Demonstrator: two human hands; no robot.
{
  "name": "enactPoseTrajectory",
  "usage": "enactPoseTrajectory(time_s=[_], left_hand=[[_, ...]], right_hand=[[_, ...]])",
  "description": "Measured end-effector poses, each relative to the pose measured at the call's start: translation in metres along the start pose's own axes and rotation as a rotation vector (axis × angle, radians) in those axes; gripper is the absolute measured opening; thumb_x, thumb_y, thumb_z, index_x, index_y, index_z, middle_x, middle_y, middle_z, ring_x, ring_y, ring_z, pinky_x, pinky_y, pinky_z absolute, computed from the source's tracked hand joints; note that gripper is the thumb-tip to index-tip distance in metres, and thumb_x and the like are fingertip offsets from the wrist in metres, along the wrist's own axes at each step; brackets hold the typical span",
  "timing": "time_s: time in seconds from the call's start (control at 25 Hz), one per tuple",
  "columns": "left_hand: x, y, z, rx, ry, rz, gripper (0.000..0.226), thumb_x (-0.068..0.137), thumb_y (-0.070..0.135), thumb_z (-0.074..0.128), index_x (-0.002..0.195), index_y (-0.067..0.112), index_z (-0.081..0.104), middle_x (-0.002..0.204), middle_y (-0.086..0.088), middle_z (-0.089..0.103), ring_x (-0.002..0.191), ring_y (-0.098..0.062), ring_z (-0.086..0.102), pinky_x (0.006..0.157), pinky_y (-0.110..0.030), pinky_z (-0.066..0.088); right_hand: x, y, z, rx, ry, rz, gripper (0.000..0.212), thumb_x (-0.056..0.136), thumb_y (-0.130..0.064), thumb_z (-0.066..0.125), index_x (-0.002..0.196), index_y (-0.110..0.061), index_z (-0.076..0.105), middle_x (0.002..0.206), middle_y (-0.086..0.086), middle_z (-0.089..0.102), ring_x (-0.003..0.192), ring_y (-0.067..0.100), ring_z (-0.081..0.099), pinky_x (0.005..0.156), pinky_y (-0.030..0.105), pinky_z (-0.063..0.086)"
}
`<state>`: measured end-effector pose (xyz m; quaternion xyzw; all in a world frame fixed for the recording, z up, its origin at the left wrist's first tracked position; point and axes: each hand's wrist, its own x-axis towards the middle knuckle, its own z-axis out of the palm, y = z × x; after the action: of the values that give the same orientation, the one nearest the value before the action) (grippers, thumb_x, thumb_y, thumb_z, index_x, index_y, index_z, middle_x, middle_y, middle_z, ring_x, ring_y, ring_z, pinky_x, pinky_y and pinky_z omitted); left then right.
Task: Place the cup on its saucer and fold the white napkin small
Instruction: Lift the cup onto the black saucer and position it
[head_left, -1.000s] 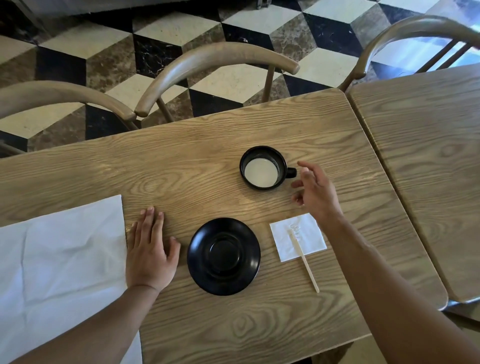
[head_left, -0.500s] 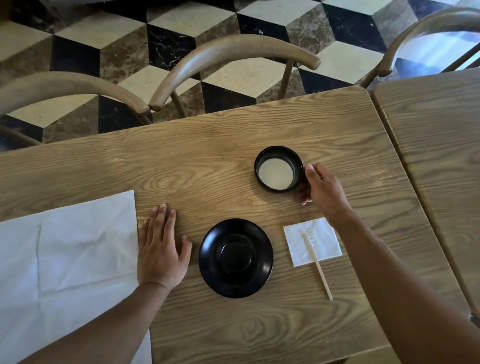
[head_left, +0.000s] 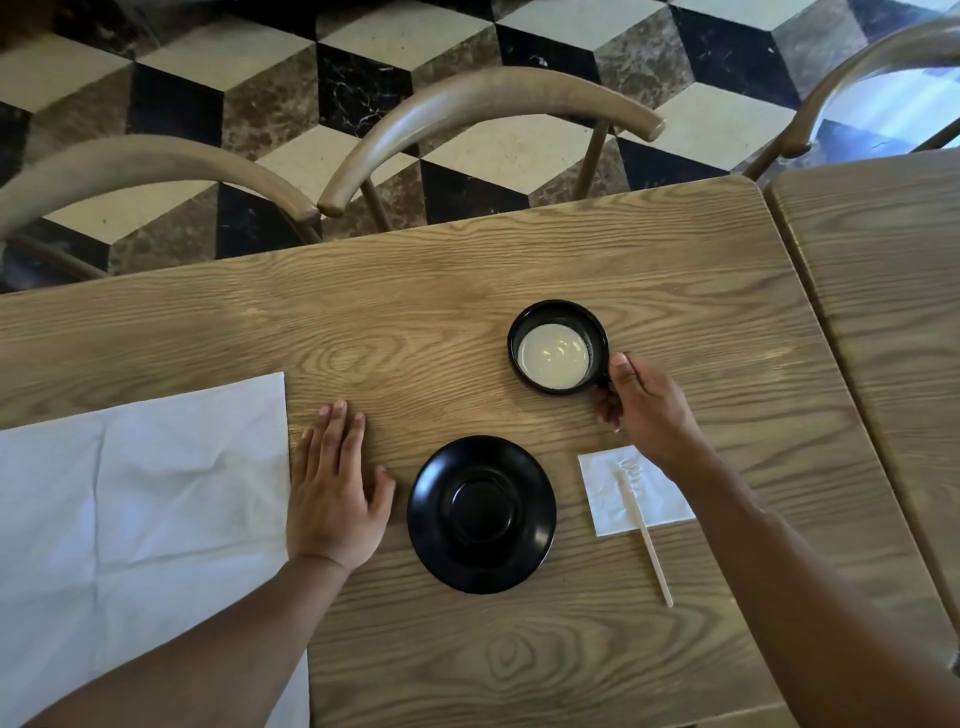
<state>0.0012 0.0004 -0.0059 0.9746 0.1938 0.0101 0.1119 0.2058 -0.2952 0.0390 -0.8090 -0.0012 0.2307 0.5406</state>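
Observation:
A black cup with pale liquid stands on the wooden table, beyond the saucer. My right hand is closed around the cup's handle on its right side; the handle is hidden by my fingers. The empty black saucer lies nearer me, between my two hands. My left hand rests flat on the table with fingers apart, just left of the saucer. A large white napkin lies spread out at the left, its right edge beside my left hand.
A small white paper napkin with a wooden stir stick across it lies right of the saucer. Two curved wooden chair backs stand past the far table edge. A second table adjoins at the right.
My right hand reached from beside the cup to its handle and closed on it. My left hand stayed flat on the table. The camera view shifted slightly.

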Motion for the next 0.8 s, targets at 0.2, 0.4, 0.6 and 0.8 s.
enactPoseTrajectory(time_s=[0.2,0.4,0.6,0.8], left_hand=[[0.000,-0.001,0.000,0.001,-0.006,0.000,0.069,0.094,0.040,0.036,0.154,0.006,0.038,0.167,-0.013,0.027,0.158,-0.027,0.018,0.129,-0.048,0.015],[0.000,0.002,-0.002,0.009,-0.018,-0.003,0.070,0.094,0.041,0.036,0.154,0.007,0.038,0.168,-0.012,0.027,0.158,-0.026,0.018,0.128,-0.048,0.015],[0.000,0.002,-0.004,-0.012,-0.032,-0.021,0.070,0.094,0.042,0.034,0.156,0.010,0.035,0.169,-0.010,0.024,0.159,-0.024,0.014,0.129,-0.046,0.012],[-0.001,0.001,-0.003,-0.024,-0.004,-0.016,0.069,0.095,0.042,0.036,0.156,0.009,0.036,0.168,-0.011,0.025,0.158,-0.025,0.017,0.128,-0.049,0.017]], right_hand=[[-0.022,-0.008,0.012,0.119,-0.058,-0.019,0.040,0.109,-0.033,0.039,0.079,-0.010,0.054,0.071,0.008,0.062,0.060,0.015,0.057,0.054,0.027,0.046],[-0.045,-0.010,0.020,0.127,-0.180,-0.079,0.044,0.102,-0.049,0.042,0.084,-0.012,0.058,0.073,0.006,0.066,0.059,0.024,0.059,0.055,0.036,0.045],[-0.077,-0.010,0.033,0.073,-0.225,-0.082,0.041,0.100,-0.050,0.043,0.077,-0.020,0.059,0.071,0.006,0.066,0.060,0.023,0.060,0.056,0.043,0.047],[-0.099,-0.002,0.037,-0.034,-0.268,-0.045,0.046,0.107,-0.041,0.040,0.080,-0.010,0.060,0.067,0.007,0.068,0.057,0.020,0.059,0.059,0.037,0.048]])
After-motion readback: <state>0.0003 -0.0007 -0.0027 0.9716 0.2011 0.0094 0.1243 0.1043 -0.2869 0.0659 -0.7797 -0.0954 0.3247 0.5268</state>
